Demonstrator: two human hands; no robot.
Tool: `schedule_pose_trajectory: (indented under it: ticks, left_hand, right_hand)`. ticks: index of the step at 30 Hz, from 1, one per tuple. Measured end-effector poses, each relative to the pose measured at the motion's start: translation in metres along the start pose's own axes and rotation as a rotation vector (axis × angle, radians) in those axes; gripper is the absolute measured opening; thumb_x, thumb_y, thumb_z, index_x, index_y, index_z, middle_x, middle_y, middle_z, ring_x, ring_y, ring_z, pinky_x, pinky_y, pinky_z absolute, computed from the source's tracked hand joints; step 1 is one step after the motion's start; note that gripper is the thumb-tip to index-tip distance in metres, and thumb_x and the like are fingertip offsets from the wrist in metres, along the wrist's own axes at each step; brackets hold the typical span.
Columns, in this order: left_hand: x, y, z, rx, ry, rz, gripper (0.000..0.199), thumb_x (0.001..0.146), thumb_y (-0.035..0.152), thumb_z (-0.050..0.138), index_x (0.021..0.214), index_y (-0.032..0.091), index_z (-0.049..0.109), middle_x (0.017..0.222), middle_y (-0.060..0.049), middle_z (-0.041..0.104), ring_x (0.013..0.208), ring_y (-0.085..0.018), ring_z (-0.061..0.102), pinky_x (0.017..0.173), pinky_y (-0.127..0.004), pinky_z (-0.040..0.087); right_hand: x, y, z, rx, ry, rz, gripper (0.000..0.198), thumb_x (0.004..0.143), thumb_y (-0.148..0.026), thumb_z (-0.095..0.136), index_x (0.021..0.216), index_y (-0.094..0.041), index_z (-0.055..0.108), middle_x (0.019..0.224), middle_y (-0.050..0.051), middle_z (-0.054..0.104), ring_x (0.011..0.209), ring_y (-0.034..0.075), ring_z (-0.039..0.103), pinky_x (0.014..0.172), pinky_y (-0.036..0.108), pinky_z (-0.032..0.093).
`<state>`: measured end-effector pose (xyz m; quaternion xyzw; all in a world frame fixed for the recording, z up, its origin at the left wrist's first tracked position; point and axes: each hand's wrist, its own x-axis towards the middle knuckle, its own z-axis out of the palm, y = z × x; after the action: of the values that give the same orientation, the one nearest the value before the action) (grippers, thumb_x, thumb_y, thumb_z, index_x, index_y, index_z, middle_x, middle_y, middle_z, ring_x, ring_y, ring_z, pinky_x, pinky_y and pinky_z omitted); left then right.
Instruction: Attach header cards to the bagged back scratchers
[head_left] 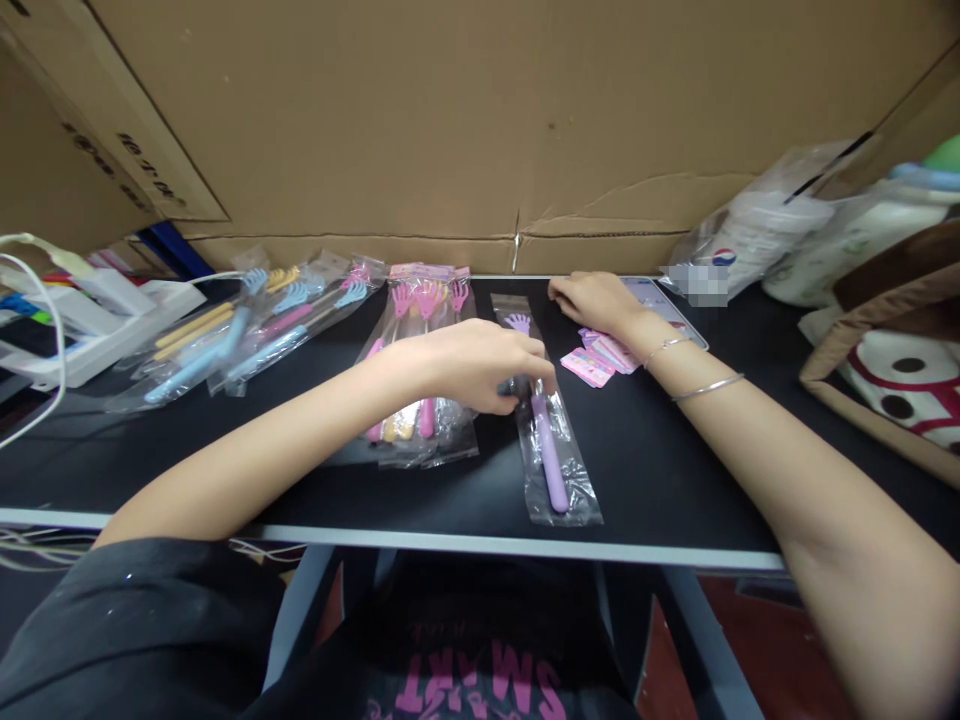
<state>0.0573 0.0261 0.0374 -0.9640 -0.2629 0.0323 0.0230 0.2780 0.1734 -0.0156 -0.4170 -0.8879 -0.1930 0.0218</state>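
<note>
A purple back scratcher [551, 455] in a clear plastic sleeve [577, 495] lies lengthwise on the black desk. My left hand [487, 365] reaches over it, fingers curled closed around its shaft. Something dark shows by those fingers, too blurred to name. Farther back, my right hand [596, 300] rests on the desk with bent fingers drawn together; whatever they hold, if anything, is hidden. Small pink printed cards [589, 368] lie in a loose pile beside the right wrist. A phone [660, 305] lies just right of that hand.
Bagged pink back scratchers [427, 415] lie partly under my left forearm. Blue and yellow bagged ones [199, 365] spread farther left, near a white power strip [142, 320] with cables. At right stand a bagged cup [772, 240] and a fabric bag [900, 370]. Cardboard [420, 130] walls the back.
</note>
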Motion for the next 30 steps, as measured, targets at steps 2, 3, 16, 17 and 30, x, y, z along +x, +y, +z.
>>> schedule_pose_trajectory:
  ticks: [2,3,16,17,30]
  left_hand:
    - [0.002,-0.007,0.005,0.006,0.038,-0.035,0.045,0.085,0.013,0.052,0.127,0.029,0.061,0.133,-0.002,0.062,0.112,-0.018,0.061,0.086,-0.028,0.047]
    - [0.003,-0.010,0.009,0.023,0.064,-0.055,0.049,0.085,0.009,0.048,0.129,0.029,0.060,0.137,-0.002,0.059,0.118,-0.018,0.058,0.091,-0.029,0.046]
    - [-0.001,-0.022,0.009,-0.070,-0.028,-0.168,0.045,0.094,0.020,0.044,0.135,0.036,0.058,0.144,0.007,0.057,0.130,-0.014,0.054,0.098,-0.026,0.046]
    - [-0.002,-0.021,0.006,-0.085,-0.046,-0.175,0.045,0.094,0.021,0.045,0.135,0.036,0.058,0.144,0.007,0.056,0.130,-0.015,0.054,0.098,-0.026,0.046]
    - [-0.004,-0.019,-0.001,-0.109,-0.129,-0.214,0.052,0.090,0.016,0.052,0.137,0.039,0.055,0.148,0.009,0.051,0.132,-0.016,0.053,0.100,-0.027,0.046]
  right_hand:
    - [0.000,0.000,0.000,0.019,-0.006,0.009,0.033,0.096,-0.024,0.037,0.114,-0.017,0.063,0.103,0.015,0.072,0.089,0.025,0.065,0.067,0.032,0.033]
    - [0.000,-0.001,-0.001,0.027,-0.007,0.014,0.033,0.095,-0.024,0.036,0.115,-0.017,0.062,0.104,0.015,0.072,0.090,0.025,0.066,0.068,0.032,0.034]
    - [0.010,0.033,-0.003,0.451,-0.250,0.144,0.036,0.079,-0.039,0.058,0.108,-0.020,0.067,0.092,0.006,0.073,0.081,0.021,0.066,0.075,0.033,0.048]
    - [0.010,0.036,-0.002,0.474,-0.265,0.140,0.037,0.077,-0.040,0.061,0.108,-0.021,0.068,0.094,0.006,0.073,0.083,0.021,0.067,0.078,0.034,0.049]
    - [0.008,0.046,-0.017,0.435,-0.418,0.087,0.049,0.065,-0.059,0.073,0.101,-0.026,0.074,0.108,0.008,0.073,0.115,0.034,0.059,0.096,0.047,0.048]
